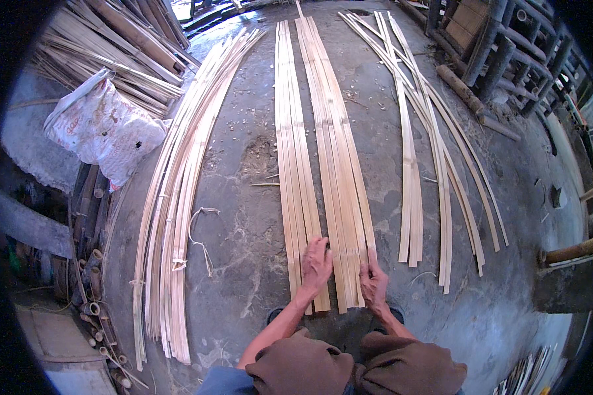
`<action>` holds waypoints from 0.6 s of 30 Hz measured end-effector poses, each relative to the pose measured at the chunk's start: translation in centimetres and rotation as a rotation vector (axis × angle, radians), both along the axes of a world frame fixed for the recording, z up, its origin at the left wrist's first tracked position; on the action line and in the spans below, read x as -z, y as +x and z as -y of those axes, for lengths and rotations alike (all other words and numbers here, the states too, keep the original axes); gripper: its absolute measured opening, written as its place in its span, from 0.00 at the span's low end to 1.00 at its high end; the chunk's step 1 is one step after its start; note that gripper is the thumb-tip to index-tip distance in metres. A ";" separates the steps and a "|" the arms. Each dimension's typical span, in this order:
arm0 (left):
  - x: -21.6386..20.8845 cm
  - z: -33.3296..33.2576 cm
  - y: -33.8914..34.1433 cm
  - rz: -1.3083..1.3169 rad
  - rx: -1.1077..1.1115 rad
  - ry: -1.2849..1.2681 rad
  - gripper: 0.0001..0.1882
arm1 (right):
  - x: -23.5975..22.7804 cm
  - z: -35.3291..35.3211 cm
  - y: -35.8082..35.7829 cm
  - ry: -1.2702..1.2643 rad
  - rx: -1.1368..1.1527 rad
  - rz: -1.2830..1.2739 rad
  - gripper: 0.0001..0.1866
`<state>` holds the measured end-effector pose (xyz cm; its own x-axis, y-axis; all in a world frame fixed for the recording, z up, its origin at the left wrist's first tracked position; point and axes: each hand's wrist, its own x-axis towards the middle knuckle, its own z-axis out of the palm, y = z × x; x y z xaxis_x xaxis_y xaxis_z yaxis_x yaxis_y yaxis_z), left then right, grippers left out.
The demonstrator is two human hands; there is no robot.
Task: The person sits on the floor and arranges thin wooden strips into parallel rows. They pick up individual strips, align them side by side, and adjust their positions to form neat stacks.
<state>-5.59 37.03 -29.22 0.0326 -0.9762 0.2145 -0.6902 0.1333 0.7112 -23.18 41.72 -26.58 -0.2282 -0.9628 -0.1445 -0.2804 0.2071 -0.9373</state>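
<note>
Two side-by-side rows of long, pale split bamboo strips lie lengthwise before me, a left row [292, 151] and a wider right row [336, 145], with a narrow gap between them. My left hand [317, 264] rests on the near part of the left row, its fingers curled over the inner edge by the gap. At the outer edge of the right row, my right hand [374, 284] is closed, thumb and fingers pinching the outermost strip near its end. The fingertips of both hands are partly hidden.
A tied bundle of bamboo strips [194, 145] lies at left, beside a white sack [105, 125] and stacked split bamboo [99, 46]. Loose crossing strips [408, 164] spread at right. A dark bamboo frame [501, 49] stands far right. Chips litter the concrete floor [247, 217].
</note>
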 end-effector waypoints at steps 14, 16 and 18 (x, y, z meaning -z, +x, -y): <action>1.7 -2.6 -2.8 0.448 0.335 0.070 0.30 | 3.9 -0.4 0.8 0.172 -0.096 0.075 0.25; 2.1 -2.6 -2.5 0.431 0.320 0.064 0.30 | 4.2 -0.3 1.1 0.173 -0.114 0.065 0.25; 2.3 -2.6 -2.5 0.417 0.319 0.049 0.30 | 4.4 -0.1 1.2 0.153 -0.127 0.012 0.25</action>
